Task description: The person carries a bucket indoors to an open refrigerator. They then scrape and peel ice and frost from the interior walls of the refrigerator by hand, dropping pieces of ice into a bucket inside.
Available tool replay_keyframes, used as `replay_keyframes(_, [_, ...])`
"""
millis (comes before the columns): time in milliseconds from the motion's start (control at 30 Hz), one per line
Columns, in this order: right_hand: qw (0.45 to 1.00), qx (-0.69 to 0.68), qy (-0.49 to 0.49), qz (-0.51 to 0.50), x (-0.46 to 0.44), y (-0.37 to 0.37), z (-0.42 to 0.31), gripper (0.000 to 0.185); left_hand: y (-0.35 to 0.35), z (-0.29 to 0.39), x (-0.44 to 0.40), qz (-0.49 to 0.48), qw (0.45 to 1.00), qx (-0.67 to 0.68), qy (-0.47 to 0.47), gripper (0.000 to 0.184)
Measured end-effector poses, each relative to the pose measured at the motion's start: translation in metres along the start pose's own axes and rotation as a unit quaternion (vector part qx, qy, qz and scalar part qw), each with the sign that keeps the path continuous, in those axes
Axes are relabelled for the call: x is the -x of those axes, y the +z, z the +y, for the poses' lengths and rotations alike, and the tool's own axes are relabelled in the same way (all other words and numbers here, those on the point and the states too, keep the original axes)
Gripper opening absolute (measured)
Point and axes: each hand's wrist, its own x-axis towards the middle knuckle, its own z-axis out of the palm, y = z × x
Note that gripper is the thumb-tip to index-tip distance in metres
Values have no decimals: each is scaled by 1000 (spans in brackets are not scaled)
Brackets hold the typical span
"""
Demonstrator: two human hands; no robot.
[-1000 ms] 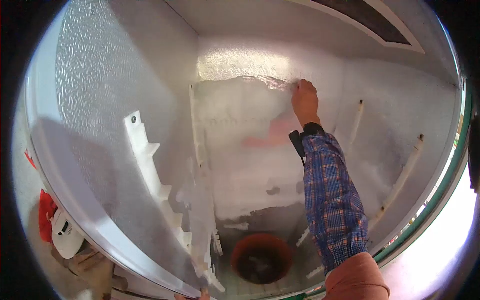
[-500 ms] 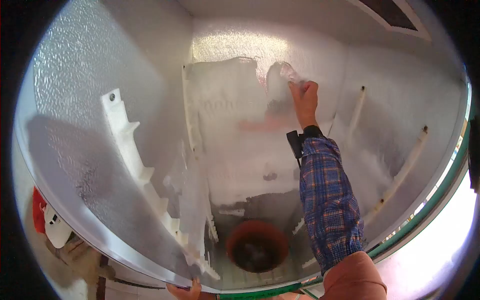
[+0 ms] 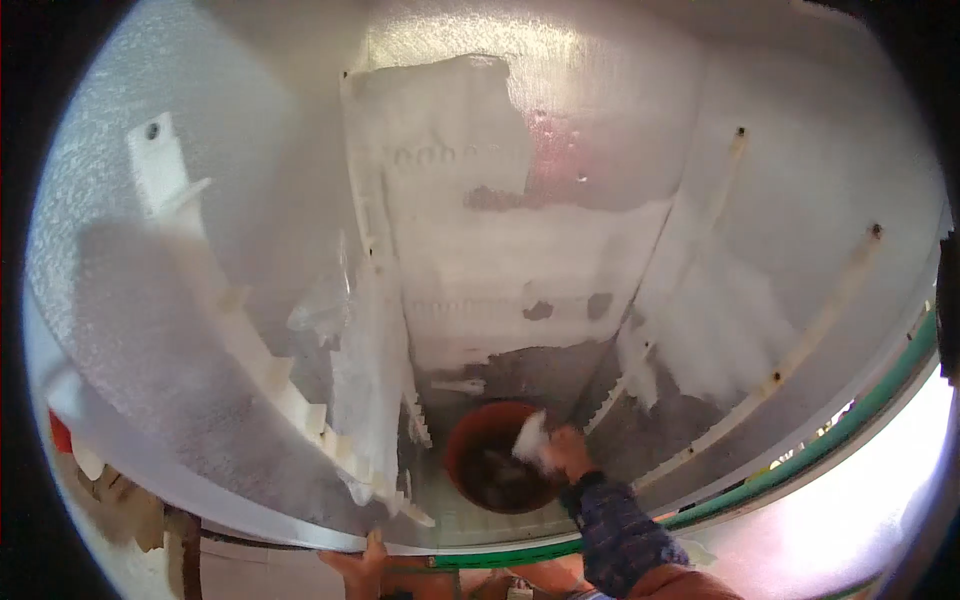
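Note:
My right hand [image 3: 570,452] is closed on a white chunk of ice [image 3: 531,438], above the right side of a reddish-brown bowl [image 3: 456,452]. The bowl stands on the floor of a frosted freezer cabinet, with dark contents that look like water and some pale bits. At the bottom of the view my left hand [image 3: 362,568] grips the cabinet's white front edge [image 3: 300,530], its thumb over the rim and its other fingers partly hidden. White ice [image 3: 540,245] coats much of the back wall, with bare grey patches showing at the upper right and low down.
A notched white shelf rail [image 3: 235,300] runs down the left wall, with loose ice [image 3: 362,420] hanging beside it. Stained rails [image 3: 776,378] line the right wall, where more ice [image 3: 715,330] clings. A green strip [image 3: 820,450] borders the opening.
My right hand has come down from the back wall to the bowl with the ice. A bare patch shows where ice covered the upper right back wall. The view has tilted down slightly.

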Motion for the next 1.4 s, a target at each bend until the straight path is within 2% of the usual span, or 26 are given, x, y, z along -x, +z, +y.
replay_keyframes(100, [995, -17, 0, -96, 49, 54, -12, 27, 2, -8, -3, 8, 997, -63, 42, 83])
replay_keyframes(167, [979, -158, 124, 21, 61, 8, -59, 28, -8, -26, -6, 26, 992, -76, 100, 82])
replay_keyframes(200, [960, -194, 200, -35, 60, 57, -43, 28, -22, -38, -6, 33, 987, -85, 130, 81])
replay_keyframes(233, [930, -221, 279, -90, 61, 113, -25, 29, -52, -71, -24, 59, 991, -103, 59, 79])
replay_keyframes(267, [894, -236, 353, -142, 61, 164, -9, 29, -71, -111, -25, 62, 990, -108, 60, 79])
replay_keyframes(300, [894, -239, 350, -144, 54, 176, -9, 29, -73, -116, -26, 75, 991, -84, 75, 78])
replay_keyframes(367, [925, -288, 235, 83, 40, 179, -11, 24, -68, -94, -21, 91, 990, -56, 88, 77])
replay_keyframes(433, [873, -448, 80, 173, -32, 93, -15, 22, -39, -31, -13, -100, 969, -33, 225, 76])
replay_keyframes(467, [774, -589, 213, 98, -66, -9, -39, 25, -41, -47, -17, -97, 969, -24, 226, 76])
replay_keyframes(500, [760, -612, 199, 95, -98, -116, -62, 28, -47, -68, -24, -39, 986, -15, 162, 75])
replay_keyframes(533, [759, -611, 97, 204, -138, -128, -57, 25, -50, -90, -26, 18, 995, -5, 94, 74])
replay_keyframes(567, [736, -644, 73, 196, -165, -196, -69, 23, -36, -81, -22, 19, 995, 3, 94, 74])
replay_keyframes(600, [698, -663, -16, 269, -189, -240, -79, 21, -16, -61, -18, 58, 992, -9, 108, 73])
replay_keyframes(667, [688, -640, -41, 341, -234, -309, -86, 20, -8, -45, -13, 100, 987, -19, 125, 72])
replay_keyframes(700, [676, -637, -38, 369, -257, -327, -86, 20, -10, -44, -15, 55, 989, -35, 132, 71])
replay_keyframes(733, [675, -636, -44, 371, -280, -336, -83, 20, -11, -42, -16, 12, 989, -52, 141, 71])
replay_keyframes(800, [786, -463, 32, 408, -314, -343, -81, 17, -1, -3, -18, -19, 994, -15, 102, 73])
replay_keyframes(867, [794, -418, 49, 439, -306, -359, -98, 16, 6, 15, -19, -52, 997, 20, 59, 75])
replay_keyframes(933, [798, -371, 69, 470, -307, -365, -106, 16, 10, 16, -22, -49, 982, -75, 169, 76])
replay_keyframes(967, [794, -380, 86, 466, -307, -367, -108, 15, 6, 11, -23, -90, 989, 3, 117, 75])
replay_keyframes(1067, [796, -370, 130, 460, -314, -370, -112, 14, -2, -19, -20, -68, 993, -42, 89, 70])
replay_keyframes(1200, [792, -389, 151, 445, -317, -372, -114, 13, 14, 28, -21, -53, 993, 15, 105, 70])
replay_keyframes(1267, [788, -378, 158, 460, -318, -371, -116, 13, 13, 27, -27, -79, 961, -86, 249, 73])
replay_keyframes(1300, [784, -368, 166, 472, -317, -372, -116, 13, 13, 27, -26, -81, 961, -84, 250, 73])
replay_keyframes(1367, [766, -375, 155, 499, -313, -375, -114, 13, 13, 27, -19, -94, 993, 53, 51, 76])
replay_keyframes(1400, [747, -386, 139, 524, -314, -375, -116, 13, 12, 28, -19, -93, 993, 50, 56, 76])
